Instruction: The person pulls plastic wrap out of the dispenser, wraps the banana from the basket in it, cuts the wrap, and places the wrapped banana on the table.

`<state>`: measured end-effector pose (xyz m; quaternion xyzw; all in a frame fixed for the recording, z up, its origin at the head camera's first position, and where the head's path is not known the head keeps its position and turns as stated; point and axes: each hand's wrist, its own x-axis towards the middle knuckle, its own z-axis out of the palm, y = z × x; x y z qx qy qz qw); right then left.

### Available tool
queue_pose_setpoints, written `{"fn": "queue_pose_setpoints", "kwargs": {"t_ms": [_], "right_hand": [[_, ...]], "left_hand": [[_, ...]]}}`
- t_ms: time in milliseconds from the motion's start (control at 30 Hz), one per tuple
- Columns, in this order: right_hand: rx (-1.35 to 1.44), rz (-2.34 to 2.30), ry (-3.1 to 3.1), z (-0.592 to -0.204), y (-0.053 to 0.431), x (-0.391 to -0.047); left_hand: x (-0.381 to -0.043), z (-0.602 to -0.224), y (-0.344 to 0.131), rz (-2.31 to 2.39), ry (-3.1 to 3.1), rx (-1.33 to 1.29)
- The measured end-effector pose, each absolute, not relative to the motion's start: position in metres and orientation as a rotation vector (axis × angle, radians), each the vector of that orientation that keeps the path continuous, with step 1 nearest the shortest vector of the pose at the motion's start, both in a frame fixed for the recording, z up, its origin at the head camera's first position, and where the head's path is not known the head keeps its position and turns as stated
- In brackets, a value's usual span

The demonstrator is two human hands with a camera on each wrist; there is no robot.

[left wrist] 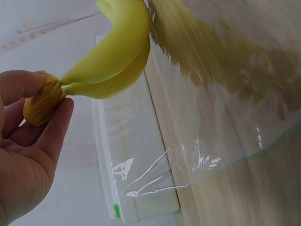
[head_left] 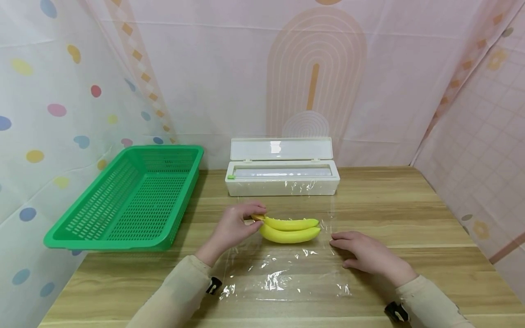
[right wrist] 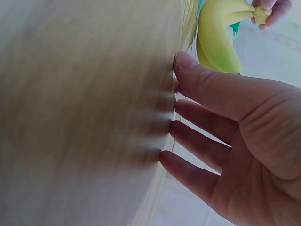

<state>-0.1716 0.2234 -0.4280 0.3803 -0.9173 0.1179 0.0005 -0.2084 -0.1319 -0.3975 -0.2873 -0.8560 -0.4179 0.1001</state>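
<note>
A bunch of two yellow bananas lies on a sheet of clear plastic wrap spread over the table. My left hand pinches the brown stem end of the bunch between thumb and fingers. To the right of the banana tips, my right hand rests its fingertips on the table by the wrap's edge. Its fingers look fairly straight and spread, with nothing held. Behind the bananas, a white wrap dispenser stands with its lid raised, a roll inside; the wrap runs out from its front.
A green perforated basket stands at the left of the wooden table. On the dispenser's left end is a small green slider. Patterned cloth hangs behind the table and at both sides.
</note>
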Motion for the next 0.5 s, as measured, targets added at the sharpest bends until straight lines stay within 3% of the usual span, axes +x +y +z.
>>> {"fn": "queue_pose_setpoints", "kwargs": {"t_ms": [500], "right_hand": [[1.189,0.389,-2.897,-0.4305,0.2249,-0.1724]], "left_hand": [[-0.2074,-0.3943,-0.1264,-1.216,-2.567,-0.858]]}}
